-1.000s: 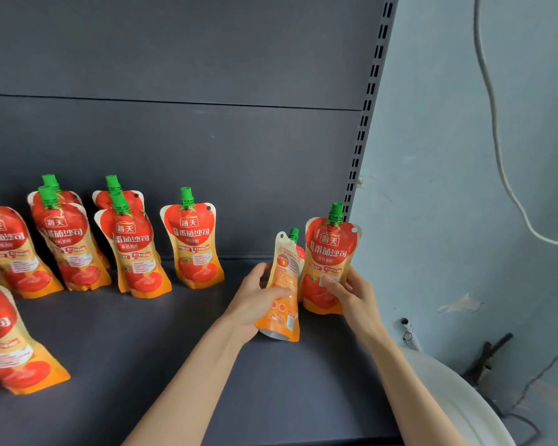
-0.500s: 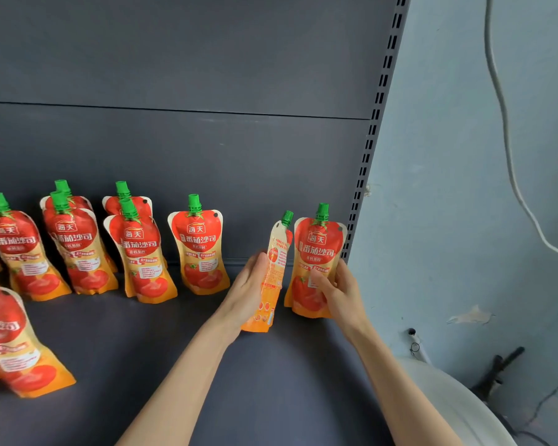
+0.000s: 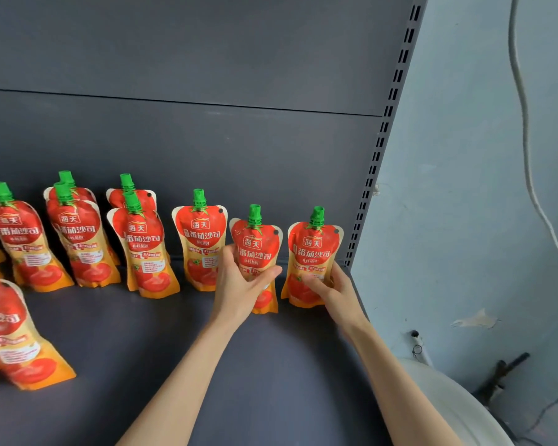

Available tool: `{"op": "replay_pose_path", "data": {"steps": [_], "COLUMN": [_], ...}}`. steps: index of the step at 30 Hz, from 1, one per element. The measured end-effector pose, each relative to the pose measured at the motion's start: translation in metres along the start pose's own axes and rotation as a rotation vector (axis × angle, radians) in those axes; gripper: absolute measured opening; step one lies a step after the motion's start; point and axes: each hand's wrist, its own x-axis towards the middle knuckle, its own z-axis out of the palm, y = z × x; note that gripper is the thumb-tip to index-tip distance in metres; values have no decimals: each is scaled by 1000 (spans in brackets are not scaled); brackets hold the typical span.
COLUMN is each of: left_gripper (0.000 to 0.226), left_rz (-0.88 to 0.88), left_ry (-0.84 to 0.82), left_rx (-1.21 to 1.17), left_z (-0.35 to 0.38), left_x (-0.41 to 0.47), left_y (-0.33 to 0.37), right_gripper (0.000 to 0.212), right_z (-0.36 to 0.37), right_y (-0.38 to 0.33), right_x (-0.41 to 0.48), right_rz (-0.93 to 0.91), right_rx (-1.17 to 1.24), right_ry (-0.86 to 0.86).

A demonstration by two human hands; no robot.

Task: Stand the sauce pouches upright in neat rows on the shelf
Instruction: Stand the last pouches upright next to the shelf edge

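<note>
Red-and-orange plastic with a green cap: the left hand (image 3: 239, 284) clasps one spouted sauce pouch (image 3: 255, 249) around its waist, thumb across the front, fingers behind. The pouch stands upright, label forward, on the dark grey metal shelf (image 3: 207, 365). Just beside it, the right hand (image 3: 332, 288) grasps a second sauce pouch (image 3: 313, 249) by its lower half, upright at the shelf's right end near the slotted grey upright (image 3: 384, 140). Leftward, a third pouch (image 3: 200, 239) stands alone, then more pouches (image 3: 142, 246) stand in pairs, one behind the other. Beyond rises a pale blue wall (image 3: 464, 188) with a hanging white cable (image 3: 525, 123).
</note>
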Motion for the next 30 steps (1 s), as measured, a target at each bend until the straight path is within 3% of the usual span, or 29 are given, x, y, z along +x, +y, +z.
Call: {"op": "replay_pose_path", "data": {"steps": [5, 14, 23, 30], "left_gripper": [62, 52, 58, 58], "left_rz": [-74, -15, -19, 60], "left_ry": [-174, 17, -7, 31], "left_rx": [63, 229, 343, 427], "left_z": [-19, -11, -10, -28], "left_x": [-4, -6, -10, -38], "left_y": [-14, -18, -14, -12], "right_gripper": [42, 38, 42, 59], "right_z": [-2, -1, 5, 7], "right_y": [7, 7, 5, -1], "right_x": [-1, -4, -6, -30], "right_rz": [-23, -92, -48, -9], "right_rx": [-161, -346, -412, -569], "right_ry": [25, 110, 155, 275]}}
